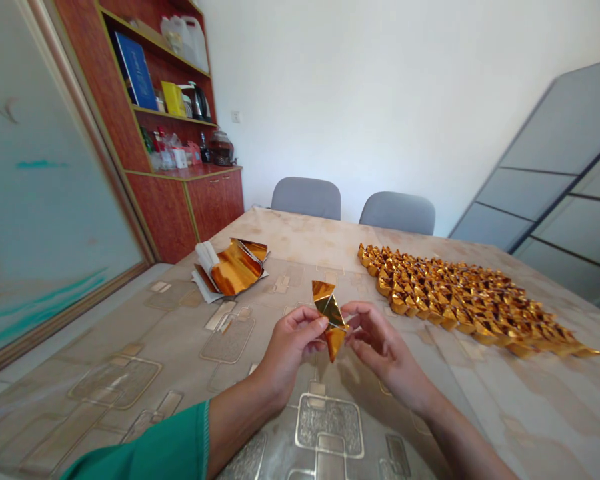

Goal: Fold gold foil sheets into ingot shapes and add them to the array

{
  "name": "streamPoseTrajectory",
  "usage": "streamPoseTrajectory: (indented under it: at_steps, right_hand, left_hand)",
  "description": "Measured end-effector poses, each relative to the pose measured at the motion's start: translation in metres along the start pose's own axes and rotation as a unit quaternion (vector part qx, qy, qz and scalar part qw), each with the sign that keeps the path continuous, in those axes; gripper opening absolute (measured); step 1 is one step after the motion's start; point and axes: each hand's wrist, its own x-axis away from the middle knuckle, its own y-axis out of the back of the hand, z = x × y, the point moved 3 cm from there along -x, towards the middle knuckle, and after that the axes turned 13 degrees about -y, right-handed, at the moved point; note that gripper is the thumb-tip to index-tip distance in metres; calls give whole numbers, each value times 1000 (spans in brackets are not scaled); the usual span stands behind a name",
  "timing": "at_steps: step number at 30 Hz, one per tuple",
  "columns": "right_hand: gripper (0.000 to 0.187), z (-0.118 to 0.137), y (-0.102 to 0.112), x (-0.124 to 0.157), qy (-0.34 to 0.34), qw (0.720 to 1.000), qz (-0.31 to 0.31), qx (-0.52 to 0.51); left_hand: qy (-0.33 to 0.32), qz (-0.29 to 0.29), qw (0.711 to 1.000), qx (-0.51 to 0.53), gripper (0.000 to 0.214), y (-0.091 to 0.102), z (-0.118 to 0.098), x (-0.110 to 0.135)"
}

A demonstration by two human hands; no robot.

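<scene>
Folded gold foil piece (330,320): angular, held in the air above the table, long axis tilted from far-left to near-right. Left hand (290,350): thumb and fingers pinched narrowly on it, the nearer hold. Right hand (385,350): fingers curved, tips at its right side, contact unclear. Far left: loose gold foil sheets (235,267) on white paper (207,257). Right: massed folded foil pieces (460,300), on patterned tablecloth (130,400).
</scene>
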Motion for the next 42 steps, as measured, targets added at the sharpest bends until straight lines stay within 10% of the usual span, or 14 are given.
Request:
streamPoseTrajectory:
  at_steps: [6, 13, 17, 42]
  right_hand:
    - [3, 10, -2, 0, 72, 994, -2, 79]
    - [30, 12, 4, 1, 87, 990, 33, 104]
    - [14, 11, 5, 0, 97, 990, -3, 102]
    - [15, -7, -2, -4, -8, 991, -131, -15]
  left_hand:
    - [48, 24, 997, 58, 24, -4, 1, 1]
    - [52, 40, 995, 79, 24, -3, 0, 0]
    - [89, 55, 990, 93, 25, -4, 6, 3]
    - [-65, 29, 994, -84, 19, -7, -6, -1]
